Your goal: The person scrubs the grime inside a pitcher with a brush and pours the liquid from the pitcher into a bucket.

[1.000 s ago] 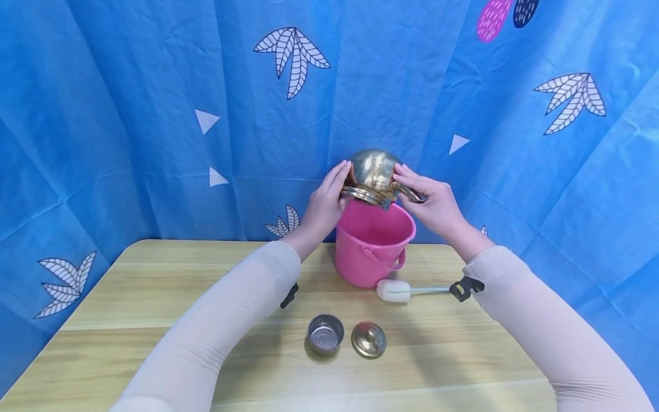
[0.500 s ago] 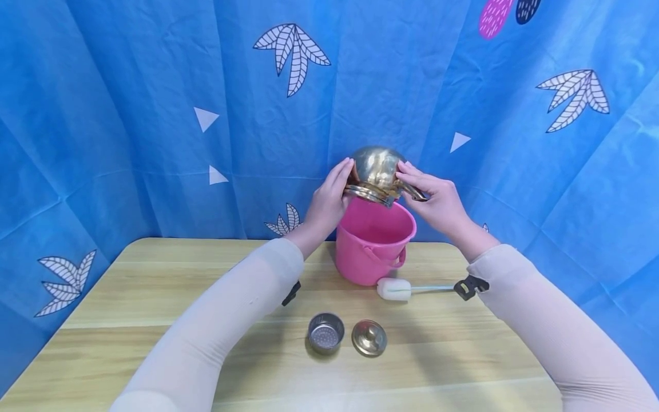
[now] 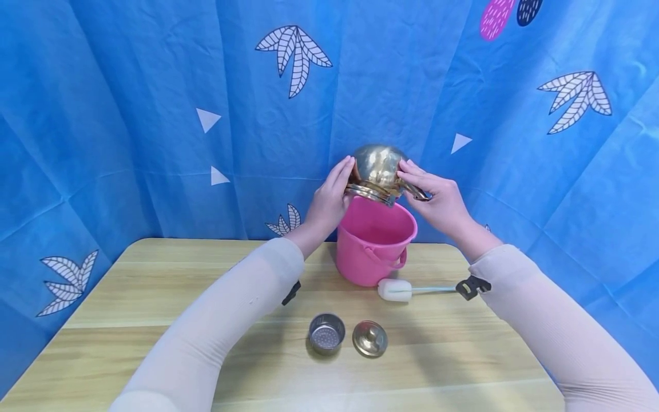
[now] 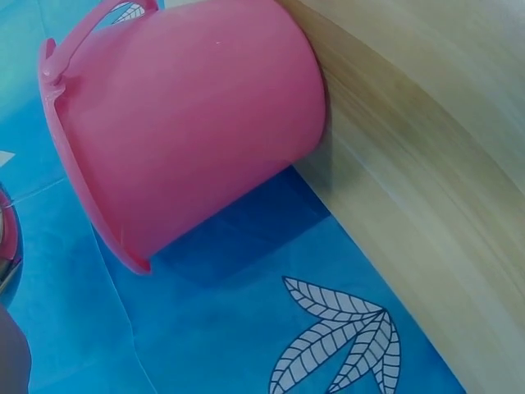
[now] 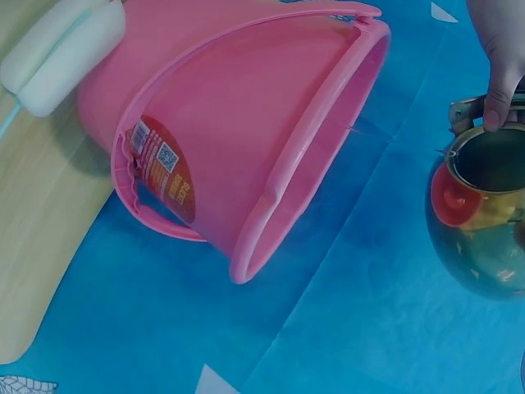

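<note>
A shiny brass teapot (image 3: pixel 380 166) is held upside down over the pink bucket (image 3: pixel 366 260), its open mouth facing down. My left hand (image 3: pixel 329 197) holds the teapot's left side near the rim, fingers lying along the body. At the other side my right hand (image 3: pixel 437 200) grips it by the handle (image 3: pixel 414 191). The right wrist view shows the teapot's round dark mouth (image 5: pixel 492 160), with the right thumb (image 5: pixel 497 103) at its edge. Only a sliver of the left hand (image 4: pixel 12 353) appears in the left wrist view. The left thumb is hidden.
On the wooden table (image 3: pixel 206 286) stand a small metal strainer cup (image 3: pixel 326 333) and, beside it, a brass lid (image 3: pixel 369 339). A white sponge brush (image 3: pixel 395 290) with a thin pale handle lies before the bucket. A blue patterned curtain (image 3: pixel 170 86) hangs behind.
Both hands have raised the teapot very slightly and shifted it a little to the right. It stays inverted above the bucket; the things on the table are where they were.
</note>
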Demonstrator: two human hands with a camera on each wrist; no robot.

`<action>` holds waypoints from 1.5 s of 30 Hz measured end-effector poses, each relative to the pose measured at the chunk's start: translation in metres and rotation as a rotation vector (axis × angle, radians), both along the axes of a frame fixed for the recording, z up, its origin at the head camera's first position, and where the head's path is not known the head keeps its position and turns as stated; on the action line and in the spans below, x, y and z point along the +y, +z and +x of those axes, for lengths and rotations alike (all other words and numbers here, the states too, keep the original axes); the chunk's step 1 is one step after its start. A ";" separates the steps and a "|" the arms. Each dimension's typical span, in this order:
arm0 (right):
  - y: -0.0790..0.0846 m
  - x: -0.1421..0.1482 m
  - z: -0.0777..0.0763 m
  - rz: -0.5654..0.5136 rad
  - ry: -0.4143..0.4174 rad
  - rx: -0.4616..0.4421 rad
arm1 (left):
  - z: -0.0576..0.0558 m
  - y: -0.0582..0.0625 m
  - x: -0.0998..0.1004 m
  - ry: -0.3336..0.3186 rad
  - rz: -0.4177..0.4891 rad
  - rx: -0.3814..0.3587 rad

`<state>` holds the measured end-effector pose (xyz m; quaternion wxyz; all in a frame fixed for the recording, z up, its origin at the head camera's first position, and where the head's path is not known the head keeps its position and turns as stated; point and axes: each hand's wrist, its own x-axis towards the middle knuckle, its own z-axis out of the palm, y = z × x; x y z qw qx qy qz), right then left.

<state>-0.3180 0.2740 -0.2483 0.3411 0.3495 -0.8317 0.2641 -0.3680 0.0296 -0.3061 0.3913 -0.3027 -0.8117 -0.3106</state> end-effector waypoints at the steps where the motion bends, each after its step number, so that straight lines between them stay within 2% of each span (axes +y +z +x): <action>1: 0.000 0.000 0.000 0.005 -0.002 0.006 | 0.000 0.000 0.000 0.000 0.001 0.005; 26: 0.009 0.002 0.004 0.059 0.014 0.144 | 0.003 0.007 0.003 -0.004 0.029 0.041; 35: 0.012 0.002 0.007 0.057 0.038 0.178 | 0.004 0.009 0.004 0.000 0.040 0.069; 45: 0.018 0.003 0.010 0.076 0.046 0.214 | 0.002 0.012 0.007 -0.014 0.054 0.139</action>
